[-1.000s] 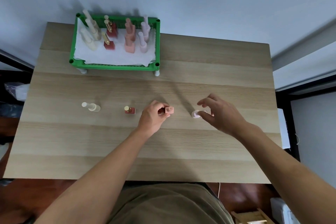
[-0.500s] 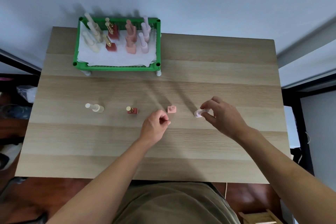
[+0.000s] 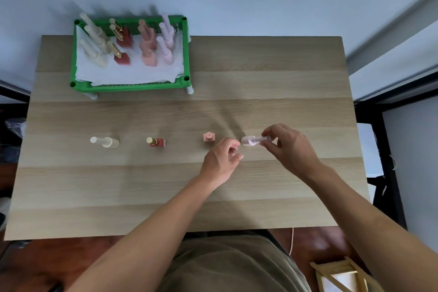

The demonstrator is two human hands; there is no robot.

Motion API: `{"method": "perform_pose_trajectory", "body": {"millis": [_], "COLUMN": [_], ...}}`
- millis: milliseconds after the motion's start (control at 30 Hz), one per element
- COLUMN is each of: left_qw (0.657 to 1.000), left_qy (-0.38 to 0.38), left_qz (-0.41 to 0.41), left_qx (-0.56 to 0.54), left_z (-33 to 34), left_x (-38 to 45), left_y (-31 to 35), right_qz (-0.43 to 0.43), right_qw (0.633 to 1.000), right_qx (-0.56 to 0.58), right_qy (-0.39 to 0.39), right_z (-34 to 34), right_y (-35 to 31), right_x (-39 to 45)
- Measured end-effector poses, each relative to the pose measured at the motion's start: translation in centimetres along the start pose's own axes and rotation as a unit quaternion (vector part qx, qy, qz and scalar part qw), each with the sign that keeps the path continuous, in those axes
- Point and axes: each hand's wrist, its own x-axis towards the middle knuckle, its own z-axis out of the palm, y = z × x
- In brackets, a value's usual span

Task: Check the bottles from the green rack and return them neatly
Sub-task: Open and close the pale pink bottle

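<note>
1. The right hand [image 3: 288,147] pinches the pale pink bottle [image 3: 251,140] by its cap; the bottle lies sideways, base toward 9 o'clock.
2. The left hand [image 3: 221,161] holds nothing, fingers loosely curled, at the bottle's 7 o'clock.

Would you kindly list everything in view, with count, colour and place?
Rack: one, green, far left of table, lined with white paper.
Bottles in rack: about twelve, cream, red, peach and lilac, in four rows.
Cream bottle: one, table, leftmost.
Red bottle: one, gold cap, table.
Peach bottle: one, table, upright.
Lilac bottle: one, tilted, held.
Table: one, light wood.
Left hand: loosely curled, holds nothing.
Right hand: pinches the lilac bottle's cap.
</note>
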Motion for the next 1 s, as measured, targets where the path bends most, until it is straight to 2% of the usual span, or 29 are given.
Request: {"method": "perform_pose_trajectory", "body": {"millis": [100, 400, 667, 1000], "left_qw": [1.0, 0.996, 0.999, 1.0], "left_qy": [0.013, 0.009, -0.004, -0.008], "left_qz": [0.017, 0.001, 0.017, -0.009], "left_qx": [0.017, 0.087, 0.043, -0.002], "left_z": [0.8, 1.9, 1.6, 0.5], "left_x": [1.0, 2.7, 2.7, 2.1], "left_y": [0.7, 1.7, 2.3, 2.4], "right_qz": [0.01, 0.006, -0.004, -0.058], "right_qw": [1.0, 1.0, 1.0, 0.998], "right_qx": [0.003, 0.022, 0.01, -0.006], "right_qy": [0.002, -0.006, -0.013, -0.021], "right_z": [0.0, -0.1, -1.0, -2.5], "right_y": [0.3, 0.7, 0.8, -0.3], "right_x": [-0.3, -0.9, -1.2, -0.6]}}
